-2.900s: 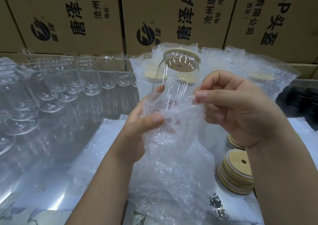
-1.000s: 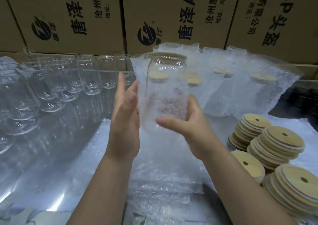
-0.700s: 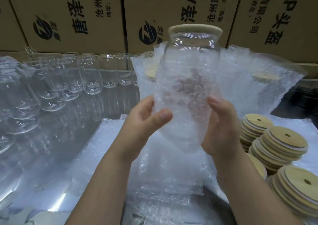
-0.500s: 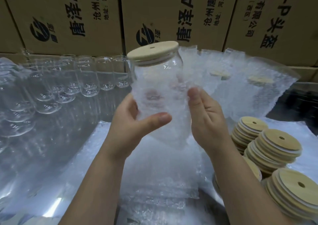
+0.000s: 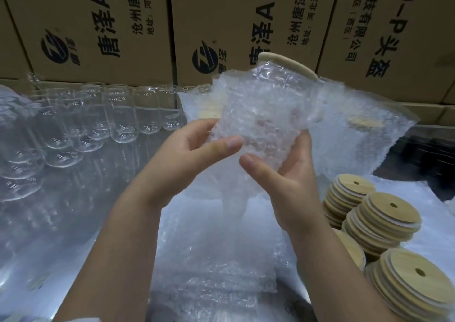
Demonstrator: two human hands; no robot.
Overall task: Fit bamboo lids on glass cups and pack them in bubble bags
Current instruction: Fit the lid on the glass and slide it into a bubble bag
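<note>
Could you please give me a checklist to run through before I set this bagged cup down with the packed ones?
1. Lid seated on cup: ok.
2. Bag round the cup's body: ok.
3. Bag over the lid: not ok, the lid's rim shows bare above it.
4. Left hand and right hand both hold the cup: ok.
5. Cup upright: not ok, it tilts.
6. Room beside the packed cups: cannot tell.

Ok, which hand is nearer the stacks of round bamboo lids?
Right. The right hand grips the bubble-bagged glass cup just left of the stacked round bamboo lids; the left hand holds it farther left.
</note>
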